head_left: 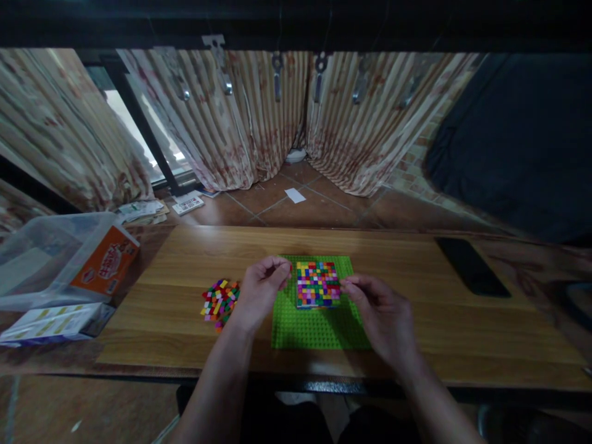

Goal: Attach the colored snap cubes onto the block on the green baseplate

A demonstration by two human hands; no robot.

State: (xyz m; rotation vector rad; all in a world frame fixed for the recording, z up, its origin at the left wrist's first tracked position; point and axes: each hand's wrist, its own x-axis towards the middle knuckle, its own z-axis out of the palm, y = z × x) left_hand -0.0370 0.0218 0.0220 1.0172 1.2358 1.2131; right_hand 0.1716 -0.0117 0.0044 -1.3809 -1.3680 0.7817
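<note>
with my left hand (261, 290) i am pinching a small red piece (290, 269) between closed fingertips; with my right hand (386, 314) i am bringing thumb and finger narrowly together at the right edge of the multicoloured brick block (319, 283), though i cannot tell if they are gripping anything. the block is sitting on the green baseplate (296, 330), on the bench (185, 253). loose bricks (222, 299) are lying heaped left of the plate. beyond the bench's left end a clear bin (69, 228) is standing, something pale (28, 271) showing through its wall, an orange panel (106, 265) facing me; a closed carton (55, 324) is lying just beside it.
</note>
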